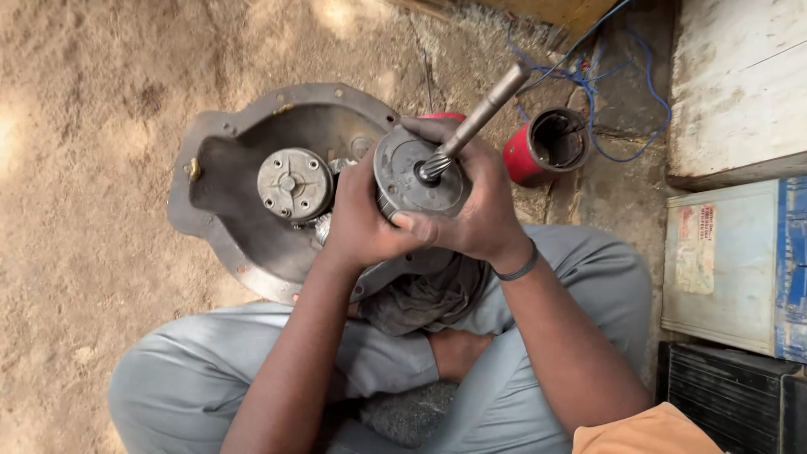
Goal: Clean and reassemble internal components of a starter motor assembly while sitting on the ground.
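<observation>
Presently you have both your left hand (pixel 357 223) and right hand (pixel 475 210) clamped around the round plate of the splined shaft (pixel 437 164), held just above the bell housing (pixel 252 168); seating it squarely looks the next requirement.

A single head-worn camera looks almost straight down from close above the seated person's lap, taking in both hands (pixel 420 210) at the centre, the bent knees along the lower edge, sandy ground (pixel 84 168) to the left and stacked boxes (pixel 731 261) at the right edge.
</observation>
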